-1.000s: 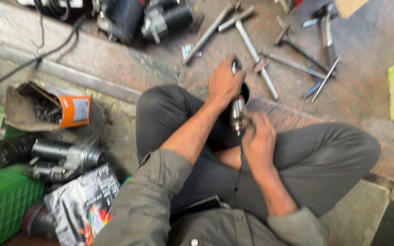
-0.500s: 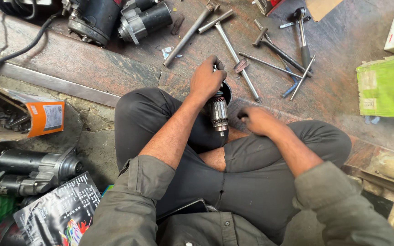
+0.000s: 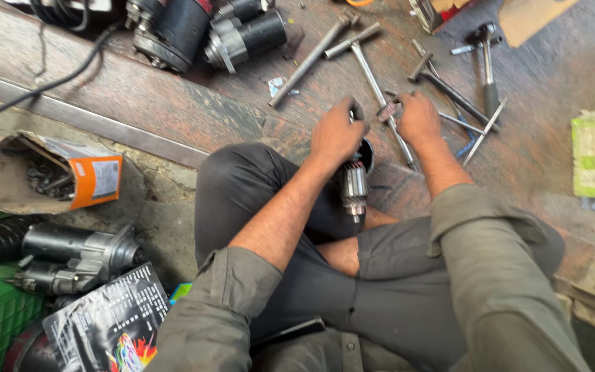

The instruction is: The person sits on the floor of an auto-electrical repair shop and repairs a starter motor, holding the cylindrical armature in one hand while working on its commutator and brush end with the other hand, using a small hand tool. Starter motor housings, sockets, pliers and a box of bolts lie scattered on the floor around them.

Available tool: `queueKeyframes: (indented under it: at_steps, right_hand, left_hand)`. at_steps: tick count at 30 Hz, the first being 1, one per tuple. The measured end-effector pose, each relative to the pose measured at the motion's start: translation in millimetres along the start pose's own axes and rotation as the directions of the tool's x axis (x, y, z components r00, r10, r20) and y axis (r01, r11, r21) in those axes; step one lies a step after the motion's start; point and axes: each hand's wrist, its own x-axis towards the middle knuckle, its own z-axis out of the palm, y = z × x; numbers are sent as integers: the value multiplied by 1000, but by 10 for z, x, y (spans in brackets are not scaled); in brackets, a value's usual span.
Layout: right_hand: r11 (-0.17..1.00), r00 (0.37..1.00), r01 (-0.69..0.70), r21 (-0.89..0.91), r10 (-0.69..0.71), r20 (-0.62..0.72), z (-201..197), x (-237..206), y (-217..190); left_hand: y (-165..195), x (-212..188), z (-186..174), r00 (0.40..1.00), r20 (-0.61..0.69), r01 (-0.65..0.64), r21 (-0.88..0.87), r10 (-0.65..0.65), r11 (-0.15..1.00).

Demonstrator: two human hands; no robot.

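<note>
A: Armature (image 3: 355,187) status?
B: Upright over the lap, left hand (image 3: 335,134) closed around its top. Right hand (image 3: 418,117) rests on the floor tools (image 3: 394,110), grip unclear. Nothing fitted yet.

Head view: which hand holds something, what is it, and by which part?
The left hand grips the starter armature by its upper end. The right hand rests on a T-handle wrench on the floor; whether it grips cannot be told.

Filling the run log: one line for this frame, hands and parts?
left hand: grips armature upright over lap | right hand: on T-handle wrench on floor | nearby: starter motors, orange box
</note>
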Motion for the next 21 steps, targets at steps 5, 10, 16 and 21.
queueKeyframes:
  at_steps: [5,10,16,21]
  right_hand:
    - [995,995,11,99,0,-104,115,85,-96]
    - [980,994,-10,196,31,-104,131,94,19]
    - [473,887,-450,757,138,441,-266,161,-27]
    - [924,992,129,361,-123,-41,-353,-61,-185]
  left_hand:
    - [27,4,-23,999,27,17,26,-18,1000]
    - [50,7,-2,998,61,2,47,-5,999]
    - [45,15,-38,997,78,18,18,-20,1000]
    - [10,28,4,1000,26,-7,25,6,1000]
